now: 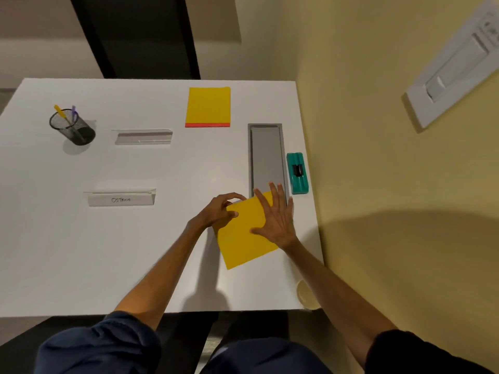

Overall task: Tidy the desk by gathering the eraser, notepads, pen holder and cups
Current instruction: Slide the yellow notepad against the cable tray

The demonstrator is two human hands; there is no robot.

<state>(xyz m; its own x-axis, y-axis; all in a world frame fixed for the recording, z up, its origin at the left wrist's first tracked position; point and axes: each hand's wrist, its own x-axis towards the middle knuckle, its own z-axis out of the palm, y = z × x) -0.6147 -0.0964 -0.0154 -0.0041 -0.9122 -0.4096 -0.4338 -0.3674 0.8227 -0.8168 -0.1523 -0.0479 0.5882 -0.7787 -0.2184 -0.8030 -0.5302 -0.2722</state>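
A yellow notepad [241, 240] lies tilted near the desk's front right. My left hand [220, 210] pinches its upper left corner. Flat on the pad's right part rests my right hand [274, 220], fingers spread. A second yellow notepad [208, 105] with a red strip lies at the back centre. The black mesh pen holder [73, 128], with a yellow and a purple pen in it, stands at the back left. The green eraser [297, 172] sits by the right edge. A pale cup [305, 294] stands at the front right corner, partly hidden by my right forearm.
A grey recessed cable tray [266, 155] runs along the right side of the white desk [81, 252]. Two clear name stands [143, 136] [121, 198] lie left of centre. A yellow wall [378, 157] is close on the right; a dark chair [135, 36] stands behind the desk.
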